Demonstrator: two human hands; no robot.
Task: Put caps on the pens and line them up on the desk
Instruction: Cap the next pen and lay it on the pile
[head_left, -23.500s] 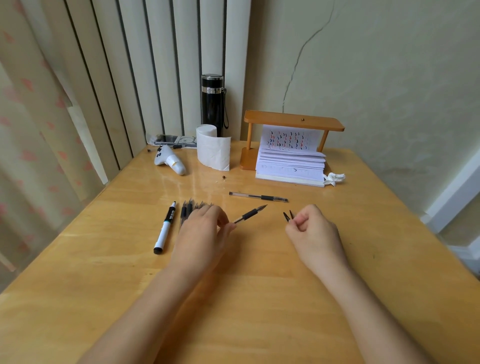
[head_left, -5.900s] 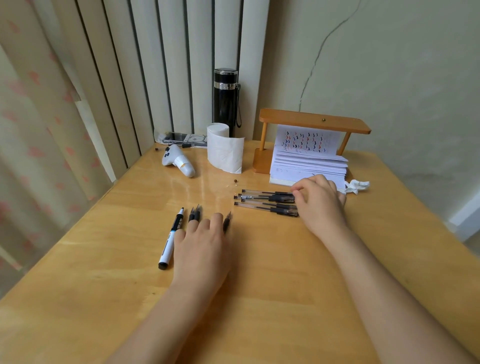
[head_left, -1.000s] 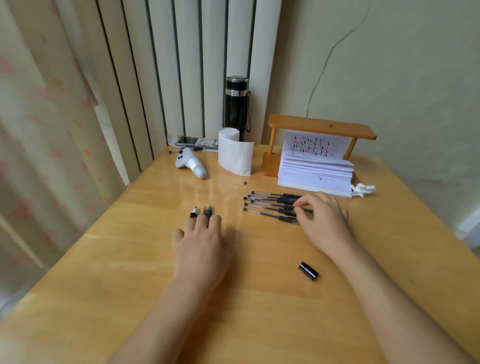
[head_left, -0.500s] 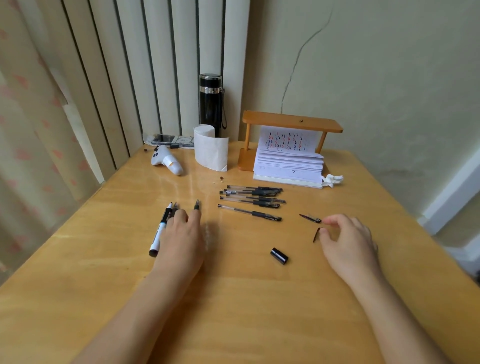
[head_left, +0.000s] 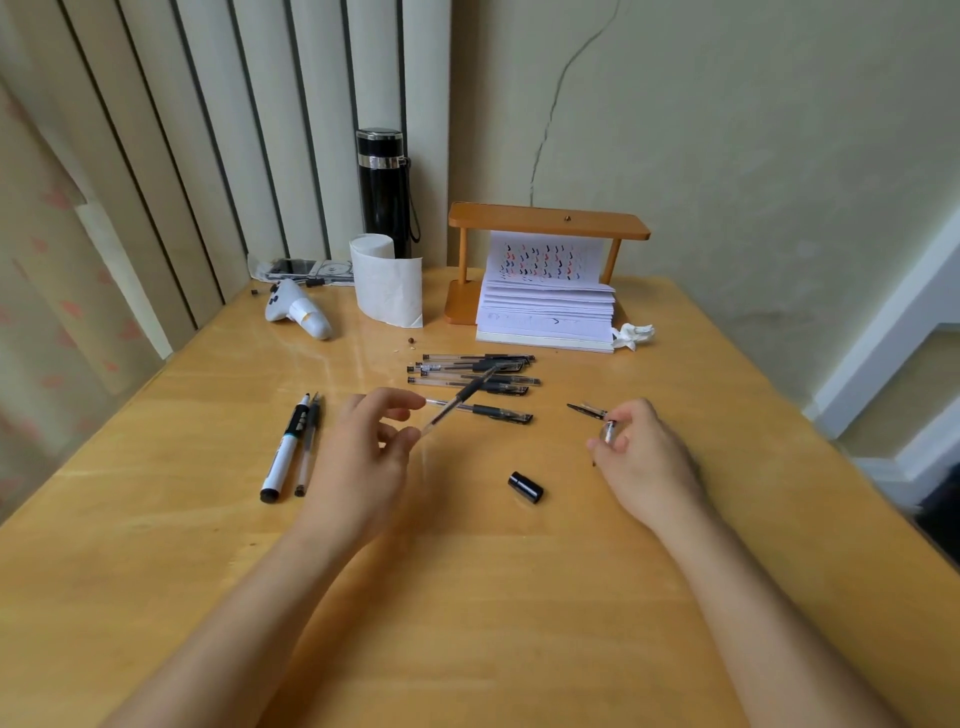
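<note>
My left hand pinches a clear gel pen by its rear end, tip raised toward the far right and bare. My right hand holds a pen cap in its fingertips; another small cap lies on the desk just beyond it. Several capped clear pens lie side by side ahead, one more nearer. A black-and-white marker and an uncapped clear pen lie at the left. A stubby black marker cap rests between my hands.
The wooden desk carries, along the back, a black flask, a roll of white paper, a wooden stand with a paper pad, a white controller and a crumpled tissue.
My left hand has lifted a clear pen off the desk from the left group. My right hand has closed on a cap that lay by its fingers.
</note>
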